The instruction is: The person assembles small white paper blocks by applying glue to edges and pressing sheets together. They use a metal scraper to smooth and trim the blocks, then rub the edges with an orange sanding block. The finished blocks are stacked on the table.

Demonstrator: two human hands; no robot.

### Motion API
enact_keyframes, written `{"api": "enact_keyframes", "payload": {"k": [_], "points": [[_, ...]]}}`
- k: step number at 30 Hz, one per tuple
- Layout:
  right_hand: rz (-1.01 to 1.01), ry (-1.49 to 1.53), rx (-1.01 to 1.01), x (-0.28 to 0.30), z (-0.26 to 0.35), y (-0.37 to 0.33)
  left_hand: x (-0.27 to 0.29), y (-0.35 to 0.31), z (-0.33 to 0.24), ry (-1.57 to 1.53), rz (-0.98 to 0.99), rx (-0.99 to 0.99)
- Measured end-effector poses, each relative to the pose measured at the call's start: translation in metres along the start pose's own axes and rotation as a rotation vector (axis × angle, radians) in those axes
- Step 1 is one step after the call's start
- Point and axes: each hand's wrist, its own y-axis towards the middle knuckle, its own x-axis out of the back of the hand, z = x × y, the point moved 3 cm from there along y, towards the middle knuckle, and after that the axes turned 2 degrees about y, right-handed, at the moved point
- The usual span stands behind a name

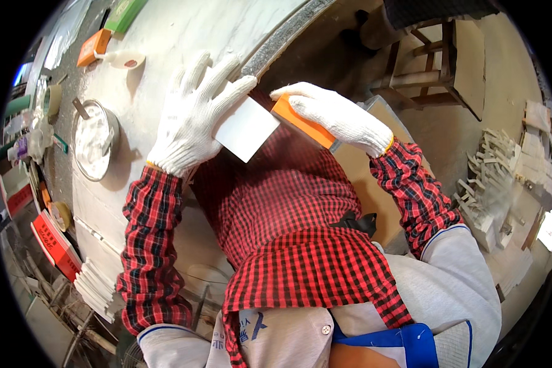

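Note:
My left hand [193, 113], in a white knit glove, lies with its fingers spread over a square white tile [248, 130]. The palm and thumb hold the tile, and one corner of it juts past the table edge, over my apron. My right hand [337, 116], gloved the same way, is closed around an orange block [303, 122], which looks like a sanding block. Its near end shows a greyish edge. Block and tile are close together at the tile's right corner; whether they touch I cannot tell.
On the pale table [184, 30] stand a metal bowl of white paste [94, 141] with a spatula, a white scoop-shaped dish [127, 59], an orange box [94, 48] and a green box [124, 15]. A wooden stool [426, 80] and white offcuts [490, 178] are to the right.

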Motion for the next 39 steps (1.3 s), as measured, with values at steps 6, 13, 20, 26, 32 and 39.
{"api": "enact_keyframes", "payload": {"k": [6, 13, 20, 26, 32, 39], "points": [[-0.209, -0.024, 0.066, -0.02, 0.008, 0.005, -0.002, 0.0, 0.003, -0.082, -0.065, 0.016], [-0.364, -0.204, 0.074, -0.028, 0.017, -0.012, -0.005, 0.002, 0.003, -0.067, -0.048, 0.043], [-0.313, -0.342, 0.144, -0.027, 0.024, -0.003, -0.009, -0.004, 0.009, -0.088, -0.061, 0.073], [-0.345, -0.252, 0.084, -0.033, 0.021, 0.022, -0.01, -0.002, 0.004, -0.078, -0.065, 0.071], [-0.347, -0.23, 0.069, -0.032, 0.021, -0.01, -0.013, 0.002, 0.011, -0.098, -0.086, 0.051], [-0.304, -0.14, 0.039, -0.033, 0.021, -0.017, -0.01, 0.004, 0.008, -0.101, -0.075, 0.011]]}}
